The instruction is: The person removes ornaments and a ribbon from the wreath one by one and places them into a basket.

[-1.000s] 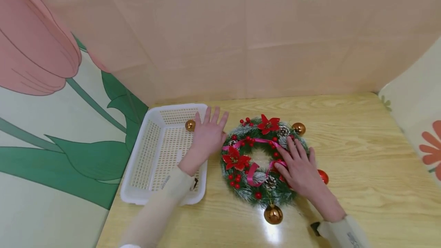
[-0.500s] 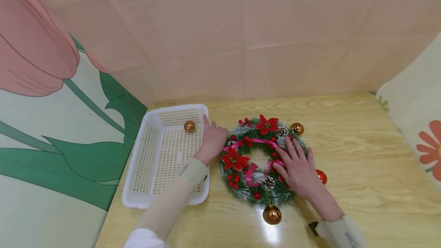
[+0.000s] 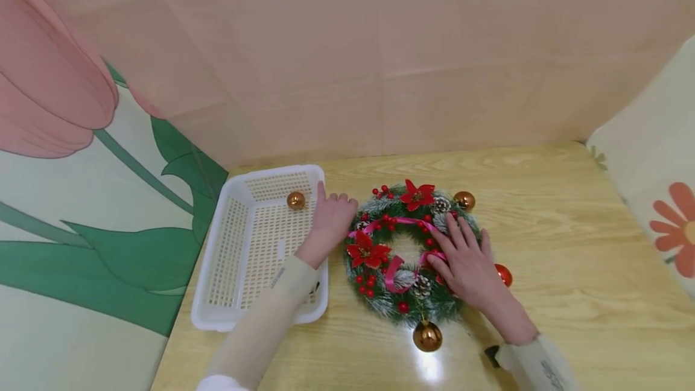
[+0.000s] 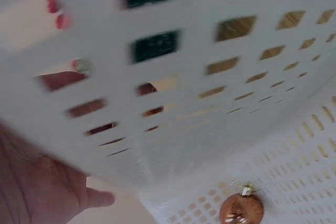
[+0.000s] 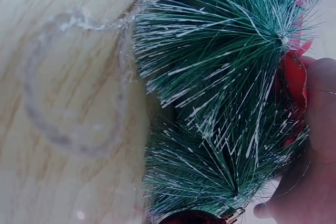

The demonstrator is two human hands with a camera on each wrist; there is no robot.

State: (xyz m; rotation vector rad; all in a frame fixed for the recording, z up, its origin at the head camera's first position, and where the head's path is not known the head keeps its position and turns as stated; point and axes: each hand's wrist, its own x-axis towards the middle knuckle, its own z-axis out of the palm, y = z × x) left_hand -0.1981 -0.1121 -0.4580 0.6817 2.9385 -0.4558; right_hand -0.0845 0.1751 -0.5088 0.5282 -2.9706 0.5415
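A green wreath (image 3: 440, 309) lies on the table, trimmed with red poinsettias (image 3: 368, 250), berries, pinecones and a pink ribbon (image 3: 393, 276). My right hand (image 3: 468, 267) rests on its right side, fingers spread over the greenery. My left hand (image 3: 331, 219) is beside the wreath's left edge, over the right rim of a white plastic basket (image 3: 209, 270). One finger points away and the others bend down at the wreath's edge; I cannot tell whether they grip it. In the left wrist view, the left hand (image 4: 42, 187) shows outside the perforated basket wall (image 4: 194, 51).
One copper bauble (image 3: 295, 200) lies in the basket. Around the wreath are copper baubles at the back right (image 3: 465, 200) and front (image 3: 427, 336), and a red bauble (image 3: 503, 274) at its right. A clear cord loop (image 5: 79, 82) lies beside the wreath in the right wrist view.
My left hand was spread open over the basket's rim one second ago; its fingers have since bent down by the wreath's left edge. My right hand stays in place on the wreath.
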